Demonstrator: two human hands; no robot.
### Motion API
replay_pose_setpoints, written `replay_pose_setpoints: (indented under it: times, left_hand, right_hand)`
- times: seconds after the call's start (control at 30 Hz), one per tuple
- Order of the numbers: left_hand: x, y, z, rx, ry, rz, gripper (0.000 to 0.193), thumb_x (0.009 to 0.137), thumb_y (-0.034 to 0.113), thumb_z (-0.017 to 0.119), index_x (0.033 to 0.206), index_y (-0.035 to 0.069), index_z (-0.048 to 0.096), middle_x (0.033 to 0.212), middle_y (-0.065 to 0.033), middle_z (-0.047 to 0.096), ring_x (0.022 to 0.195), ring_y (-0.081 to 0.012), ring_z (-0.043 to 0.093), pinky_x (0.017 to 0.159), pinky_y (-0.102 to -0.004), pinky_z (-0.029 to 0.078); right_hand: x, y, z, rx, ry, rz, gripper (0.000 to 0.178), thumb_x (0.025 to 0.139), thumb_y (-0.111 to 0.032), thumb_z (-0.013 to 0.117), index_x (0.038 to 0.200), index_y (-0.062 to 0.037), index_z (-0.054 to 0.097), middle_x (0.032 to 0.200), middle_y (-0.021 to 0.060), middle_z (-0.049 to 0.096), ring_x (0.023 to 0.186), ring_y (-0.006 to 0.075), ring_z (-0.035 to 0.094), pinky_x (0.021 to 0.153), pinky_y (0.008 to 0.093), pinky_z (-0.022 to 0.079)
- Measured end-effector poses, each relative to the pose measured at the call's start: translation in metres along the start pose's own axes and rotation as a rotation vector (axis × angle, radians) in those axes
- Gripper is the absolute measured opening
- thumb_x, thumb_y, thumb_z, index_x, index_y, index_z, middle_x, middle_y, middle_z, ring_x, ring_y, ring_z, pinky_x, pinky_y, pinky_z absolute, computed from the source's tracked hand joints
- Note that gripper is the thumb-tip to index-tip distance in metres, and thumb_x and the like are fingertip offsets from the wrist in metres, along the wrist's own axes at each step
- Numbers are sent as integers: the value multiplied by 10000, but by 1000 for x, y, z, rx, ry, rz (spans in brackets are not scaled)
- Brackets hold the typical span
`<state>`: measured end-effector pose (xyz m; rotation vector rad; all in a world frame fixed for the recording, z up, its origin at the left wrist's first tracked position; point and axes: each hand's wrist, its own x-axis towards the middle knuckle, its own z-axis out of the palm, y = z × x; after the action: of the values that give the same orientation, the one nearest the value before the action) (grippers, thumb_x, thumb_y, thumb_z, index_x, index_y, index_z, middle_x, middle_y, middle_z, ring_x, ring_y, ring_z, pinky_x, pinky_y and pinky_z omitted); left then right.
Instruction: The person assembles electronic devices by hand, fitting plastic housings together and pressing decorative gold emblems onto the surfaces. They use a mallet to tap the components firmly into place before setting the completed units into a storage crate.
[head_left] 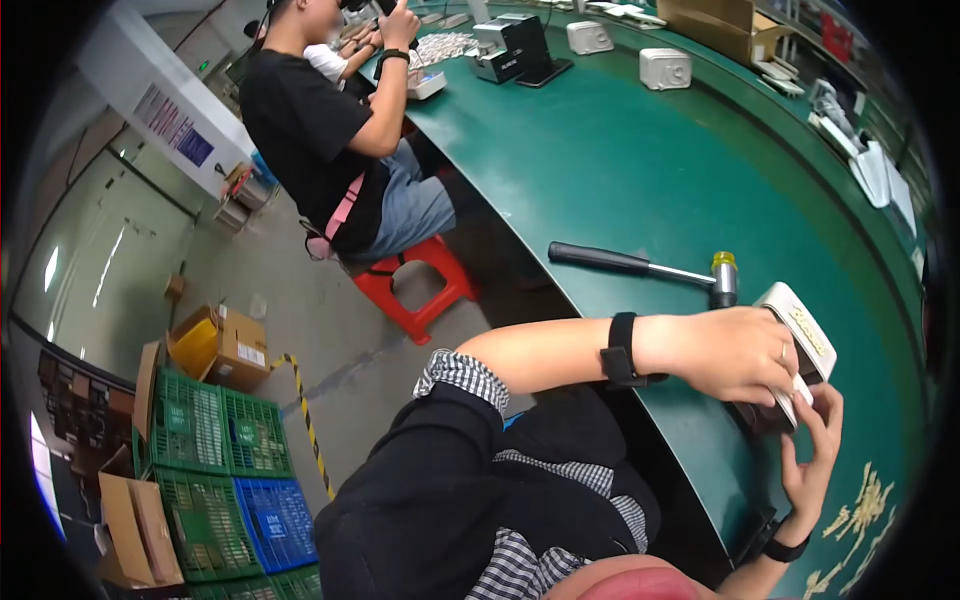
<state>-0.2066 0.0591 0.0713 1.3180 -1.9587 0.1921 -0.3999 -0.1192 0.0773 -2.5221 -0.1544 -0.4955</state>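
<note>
My left hand, a ring on one finger and a black band on the wrist, reaches across from the left with its fingers bent down over a small white plastic piece. My right hand pinches the same piece from the near side. Just beyond the fingers is a cream plastic housing with raised yellowish lettering. Something dark lies under my left hand, mostly hidden. A hammer with a black grip and a yellow-tipped head rests on the green table, beyond my left wrist.
Pale plastic scraps lie right of my right hand. Two white housings stand farther along the green table, near a black stand. A co-worker sits on a red stool. Green crates fill the floor lower left.
</note>
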Motion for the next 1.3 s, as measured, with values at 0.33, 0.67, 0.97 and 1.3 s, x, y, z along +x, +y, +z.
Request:
replay_pose_setpoints:
  times: [0.33,0.67,0.97,1.3]
  left_hand:
    - [-10,12,17,210,139,-10,476,724,266,744,1132,62,608,1129,-48,586,1138,-241,535,913,-403,430]
    - [-25,21,8,194,79,-21,666,708,297,750,1277,39,519,1319,-108,524,1262,-262,474,1012,-444,357]
    - [-18,28,7,193,-23,-201,737,741,295,727,1362,11,448,1379,-156,483,1346,-287,395,1060,-491,301]
    - [5,25,1,225,-193,-172,760,813,378,662,1395,-27,391,1410,-182,450,1334,-335,399,1064,-501,312]
  right_hand:
    - [4,3,6,-76,56,-14,491,684,10,599,1174,-26,598,1220,202,495,1089,344,520,940,412,415]
    - [1,7,21,-69,126,-60,424,733,12,615,1156,-1,589,1232,199,558,1168,391,530,1004,465,409]
    - [7,5,26,-63,207,-70,388,727,37,629,1113,6,602,1193,187,589,1119,377,563,971,450,437]
    - [2,12,25,12,223,-109,351,733,-4,671,1083,-2,633,1171,178,596,1106,392,567,956,461,448]
